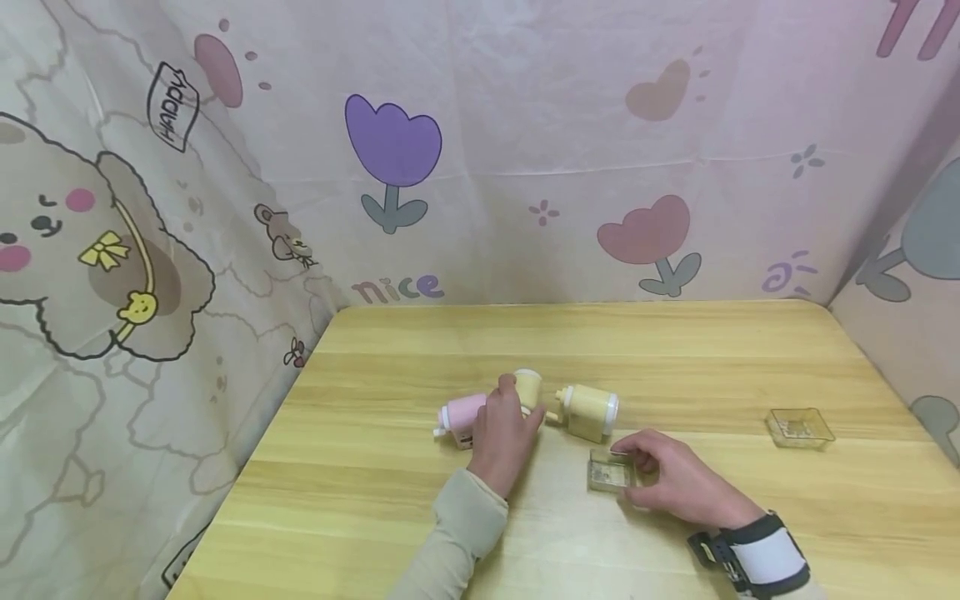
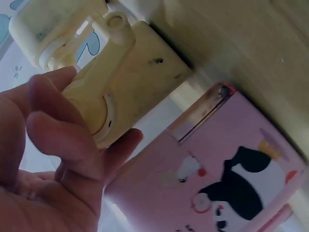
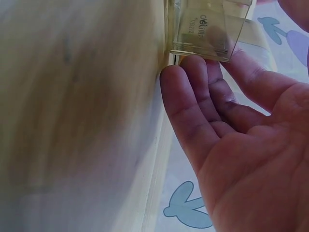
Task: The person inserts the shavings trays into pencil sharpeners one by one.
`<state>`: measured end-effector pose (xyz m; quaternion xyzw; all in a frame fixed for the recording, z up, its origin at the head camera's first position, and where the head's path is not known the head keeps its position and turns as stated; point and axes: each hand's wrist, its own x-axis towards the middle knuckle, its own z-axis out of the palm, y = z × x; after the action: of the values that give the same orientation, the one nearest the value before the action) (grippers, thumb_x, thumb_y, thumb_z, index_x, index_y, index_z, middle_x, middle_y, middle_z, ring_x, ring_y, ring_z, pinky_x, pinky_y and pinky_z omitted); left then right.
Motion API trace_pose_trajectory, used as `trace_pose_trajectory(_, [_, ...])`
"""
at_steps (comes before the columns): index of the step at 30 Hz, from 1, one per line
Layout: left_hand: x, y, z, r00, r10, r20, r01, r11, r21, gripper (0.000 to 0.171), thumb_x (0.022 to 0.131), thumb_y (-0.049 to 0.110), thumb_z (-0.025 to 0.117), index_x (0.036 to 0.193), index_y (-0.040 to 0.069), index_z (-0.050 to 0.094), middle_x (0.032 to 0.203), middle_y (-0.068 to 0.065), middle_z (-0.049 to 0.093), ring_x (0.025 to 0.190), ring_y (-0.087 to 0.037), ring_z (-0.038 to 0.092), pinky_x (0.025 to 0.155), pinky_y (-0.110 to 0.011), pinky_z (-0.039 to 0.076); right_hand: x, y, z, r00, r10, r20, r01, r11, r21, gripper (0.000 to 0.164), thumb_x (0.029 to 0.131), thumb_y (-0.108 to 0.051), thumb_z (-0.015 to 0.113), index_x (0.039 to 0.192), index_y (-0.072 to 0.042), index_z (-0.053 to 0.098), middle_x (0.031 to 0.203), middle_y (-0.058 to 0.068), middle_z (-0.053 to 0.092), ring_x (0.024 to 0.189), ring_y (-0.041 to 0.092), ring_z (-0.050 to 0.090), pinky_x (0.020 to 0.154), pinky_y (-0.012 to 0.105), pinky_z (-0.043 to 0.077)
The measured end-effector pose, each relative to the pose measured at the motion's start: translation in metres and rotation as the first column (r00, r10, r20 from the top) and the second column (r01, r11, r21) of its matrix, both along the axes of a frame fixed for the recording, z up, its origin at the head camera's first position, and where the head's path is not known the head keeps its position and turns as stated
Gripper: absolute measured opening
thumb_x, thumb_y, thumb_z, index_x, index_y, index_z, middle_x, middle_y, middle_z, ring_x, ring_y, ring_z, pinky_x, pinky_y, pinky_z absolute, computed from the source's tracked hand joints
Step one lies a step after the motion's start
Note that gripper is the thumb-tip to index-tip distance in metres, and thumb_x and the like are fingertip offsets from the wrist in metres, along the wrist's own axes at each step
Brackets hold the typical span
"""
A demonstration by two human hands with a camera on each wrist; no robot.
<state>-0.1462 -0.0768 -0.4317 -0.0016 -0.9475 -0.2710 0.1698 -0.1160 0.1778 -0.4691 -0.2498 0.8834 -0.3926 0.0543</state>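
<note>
My left hand [image 1: 501,437] grips a yellow crank pencil sharpener [image 1: 528,388]. The left wrist view shows its crank arm and body [image 2: 145,72] by my thumb and fingers. Against that hand's outer side sits a pink pencil sharpener [image 1: 461,414], printed with a panda-like figure [image 2: 246,181]. A second yellow pencil sharpener [image 1: 590,408] stands to the right, its crank pointing left. My right hand [image 1: 678,483] holds a small see-through drawer [image 1: 609,473] by its right end, thumb on the near side. Lettering marks the drawer [image 3: 205,29], and a fingertip shows through its wall.
Another see-through drawer [image 1: 799,428] lies at the right of the wooden table [image 1: 360,500]. Printed cloth [image 1: 510,150] hangs along the table's back edge and both sides. A black and white strap [image 1: 765,557] circles my right wrist.
</note>
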Motion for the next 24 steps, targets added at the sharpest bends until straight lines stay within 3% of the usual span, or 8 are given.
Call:
trace_pose_trajectory(5, [0.006,-0.007,0.0,0.998,-0.061,0.007,0.061,0.998,0.012,0.053,0.082,0.032,0.072,0.123,0.004,0.053,0.084,-0.007,0.062,0.058,-0.017,0.052,0.049,-0.03,0.041,-0.001,0.0,0.0,1.0,0.001,-0.01,-0.001,1.0,-0.008,0.053,0.071,-0.028,0.081,0.118,-0.014,0.059,0.1,-0.005,0.056,0.089,0.01,0.051,0.078,0.029,0.049])
trace_pose_trajectory(9, [0.02,-0.016,0.0,0.994,-0.113,0.01,0.113,0.993,0.019,0.05,0.082,0.032,0.072,0.125,0.01,0.055,0.082,0.001,0.062,0.06,-0.009,0.048,0.054,-0.028,0.039,-0.001,-0.001,-0.001,1.0,-0.003,-0.014,0.003,1.0,-0.015,0.053,0.071,-0.026,0.08,0.118,-0.013,0.059,0.1,-0.004,0.057,0.088,0.01,0.052,0.078,0.029,0.049])
trace_pose_trajectory(14, [0.038,-0.03,0.003,0.983,-0.182,0.031,0.181,0.983,0.043,0.047,0.081,0.028,0.073,0.123,0.016,0.057,0.09,0.002,0.065,0.068,-0.009,0.052,0.058,-0.028,0.041,0.0,0.0,-0.001,1.0,-0.013,-0.01,0.013,1.0,-0.014,0.053,0.071,-0.027,0.08,0.117,-0.013,0.059,0.104,-0.003,0.058,0.089,0.011,0.052,0.078,0.03,0.049])
trace_pose_trajectory(19, [0.048,-0.04,0.007,0.957,-0.282,0.069,0.279,0.959,0.054,0.048,0.08,0.027,0.074,0.123,0.016,0.058,0.092,0.002,0.064,0.07,-0.008,0.051,0.059,-0.026,0.042,0.0,0.0,-0.001,1.0,-0.016,-0.002,0.016,1.0,-0.007,0.054,0.071,-0.028,0.08,0.118,-0.013,0.059,0.104,-0.003,0.058,0.089,0.01,0.052,0.078,0.03,0.049])
trace_pose_trajectory(24, [0.053,-0.045,0.008,0.914,-0.388,0.12,0.383,0.922,0.063,0.048,0.081,0.031,0.073,0.125,0.021,0.056,0.093,0.005,0.063,0.072,-0.007,0.052,0.062,-0.025,0.043,0.0,0.001,0.0,1.0,-0.014,0.01,0.014,1.0,-0.002,0.052,0.072,-0.029,0.079,0.118,-0.015,0.059,0.103,-0.003,0.057,0.089,0.011,0.051,0.077,0.029,0.048])
